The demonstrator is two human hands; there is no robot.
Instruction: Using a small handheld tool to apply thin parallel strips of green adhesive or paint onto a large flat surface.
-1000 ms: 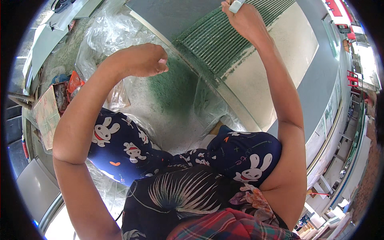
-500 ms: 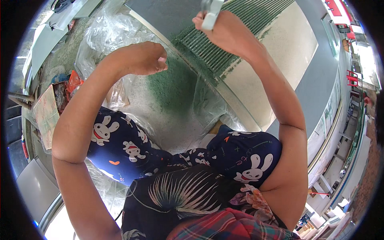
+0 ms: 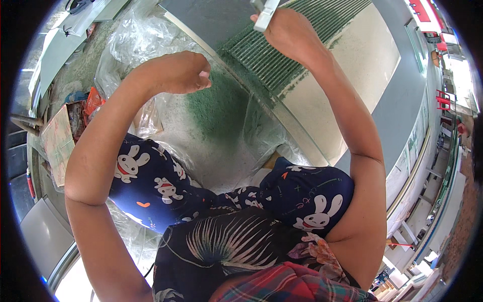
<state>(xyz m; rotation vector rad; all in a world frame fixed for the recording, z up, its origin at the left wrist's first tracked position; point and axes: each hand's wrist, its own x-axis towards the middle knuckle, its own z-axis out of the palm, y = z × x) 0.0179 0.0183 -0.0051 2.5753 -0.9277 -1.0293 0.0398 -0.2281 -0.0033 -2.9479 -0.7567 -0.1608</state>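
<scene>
Flat pale metal tool (image 3: 265, 14), scraper-like, sat at the top edge of view, clasped in right hand (image 3: 292, 35); grip wrapped tight round it, long axis running up and slightly right out of frame, far end cut off so exact kind unclear. Tool was over the upper end of the green ribbed panel (image 3: 282, 55), whose grooves ran diagonally from lower left to upper right; whether the blade touched the ribs could not be told. Left hand (image 3: 173, 73) clenched in a fist, holding nothing visible, hovering left of and lower than the tool, well apart from it, so right hand alone was on it. Below the fist, green powder (image 3: 219, 103) spread on a clear plastic sheet (image 3: 136, 40) that lay crumpled over the surface. Pale beige board (image 3: 352, 75) lay just beside the ribbed panel on the right. Person's knees in dark rabbit-print trousers (image 3: 146, 181) filled the lower middle. Cardboard and packets (image 3: 58, 141) lay at far left.
</scene>
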